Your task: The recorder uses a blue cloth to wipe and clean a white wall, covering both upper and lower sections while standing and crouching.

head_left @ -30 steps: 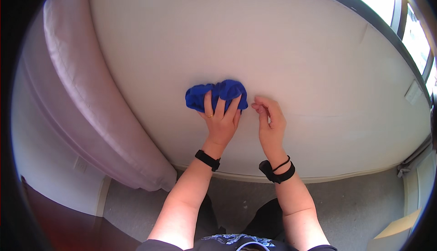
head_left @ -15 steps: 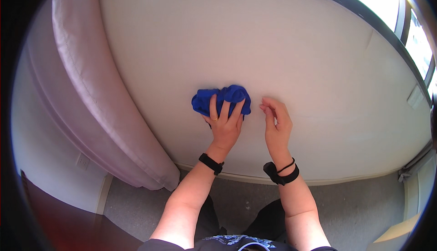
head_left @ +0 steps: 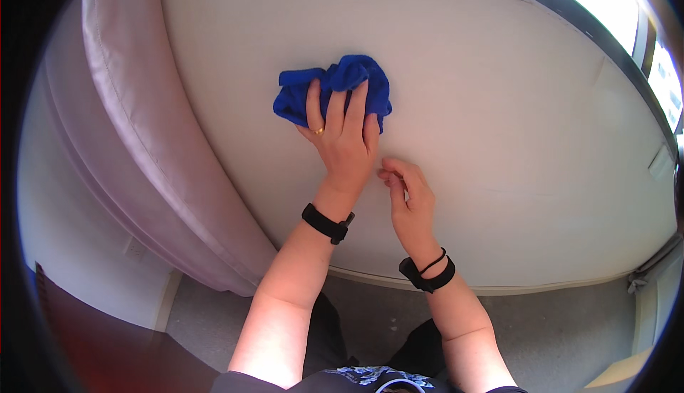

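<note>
My left hand [head_left: 343, 136], with a ring on one finger, presses a crumpled blue cloth [head_left: 367, 97] against the pale wall [head_left: 484, 115]. Its fingers spread over the cloth and grip into the folds. Below and to the right, my right hand [head_left: 412, 197] hovers close to the wall with its fingers loosely bent and nothing visible in it. The palm side of that hand is partly hidden. Each wrist wears a black band.
A pinkish curtain [head_left: 164, 158] hangs along the left. A dark-framed window [head_left: 591, 22] runs across the upper right. Grey carpet [head_left: 385, 307] meets the wall's base, and a dark red surface [head_left: 114, 336] stands at lower left. A wall socket [head_left: 134, 249] shows beside the curtain.
My left hand has slid the blue cloth higher up the wall and slightly left. My right hand has shifted a little left, still with nothing visible in it.
</note>
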The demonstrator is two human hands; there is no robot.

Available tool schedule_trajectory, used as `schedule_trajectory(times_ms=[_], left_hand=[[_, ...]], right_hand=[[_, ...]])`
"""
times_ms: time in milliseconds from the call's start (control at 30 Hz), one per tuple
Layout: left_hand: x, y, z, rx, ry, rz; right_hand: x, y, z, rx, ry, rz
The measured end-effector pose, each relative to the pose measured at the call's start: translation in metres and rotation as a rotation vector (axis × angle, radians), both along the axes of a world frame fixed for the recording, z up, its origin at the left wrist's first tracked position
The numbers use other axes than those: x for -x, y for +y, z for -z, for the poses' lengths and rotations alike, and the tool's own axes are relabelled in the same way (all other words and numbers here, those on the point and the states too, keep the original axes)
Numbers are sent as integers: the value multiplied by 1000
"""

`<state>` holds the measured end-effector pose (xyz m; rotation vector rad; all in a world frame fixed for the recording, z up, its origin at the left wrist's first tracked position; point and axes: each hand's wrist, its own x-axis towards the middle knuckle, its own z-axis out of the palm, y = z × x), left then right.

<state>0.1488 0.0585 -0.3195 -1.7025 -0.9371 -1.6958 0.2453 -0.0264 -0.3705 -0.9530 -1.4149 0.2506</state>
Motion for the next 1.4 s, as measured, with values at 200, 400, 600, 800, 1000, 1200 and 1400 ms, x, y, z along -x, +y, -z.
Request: schedule_trajectory(times_ms=[200, 400, 600, 800, 1000, 1200, 1400], left_hand=[[10, -1, 48, 47, 6, -2], [30, -14, 94, 104, 10, -38], [35, -19, 106, 138, 2, -60], [34, -25, 89, 170, -26, -13], [39, -14, 22, 103, -51, -27], [47, -4, -34, 20, -120, -2], [57, 2, -1, 43, -83, -45]], right_hand=[[0, 7, 6, -71, -23, 69], [8, -1, 7, -97, -49, 86], [12, -7, 3, -83, -22, 106], [11, -10, 4, -77, -41, 118], [18, -16, -2, -83, -104, 114], [42, -12, -13, -60, -132, 4], [49, 4, -4, -57, -145, -35]])
